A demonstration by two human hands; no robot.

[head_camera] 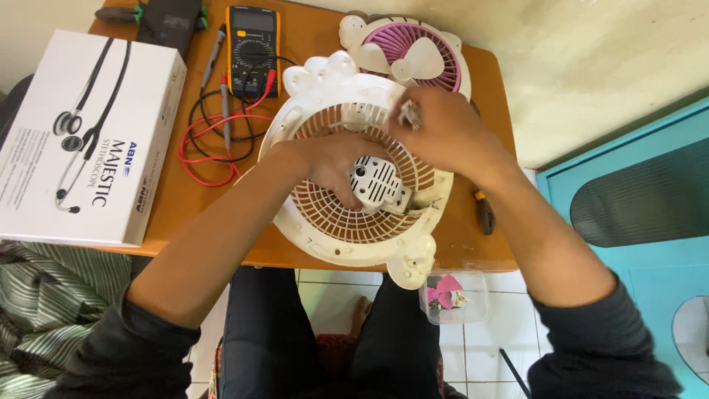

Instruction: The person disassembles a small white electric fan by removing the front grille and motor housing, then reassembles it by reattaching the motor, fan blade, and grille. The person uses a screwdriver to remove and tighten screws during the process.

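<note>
The orange-brown wooden worktop (310, 44) is small and crowded, and the cream plastic fan housing with its round slatted grille (347, 222) lies flat across its near edge, the lower lobe overhanging toward the person's lap. That overhang is the main risk — a hard push downward could tip the housing off the edge. The large white cardboard box printed with a stethoscope picture (81, 133) fills the left end, leaving no room to slide the housing further in.

Behind the housing sits the purple-and-white fan front with pale blades (413, 55), just touching it, so a shove backward could nudge it off the far side. The black and orange multimeter (252, 48) trails red and black test leads (210, 140) right up to the housing's rim, where they could snag.

The left hand (332, 166) is curled on the grille, fingers closed against the white vented motor cover (378, 183), steadying it. The right hand (436, 125) is closed around a small metallic tool or part (408, 112) — I cannot tell which; a slip could snap a thin slat. The small clear plastic container with pink bits (452, 297) hangs at the near edge and could easily be knocked off.
</note>
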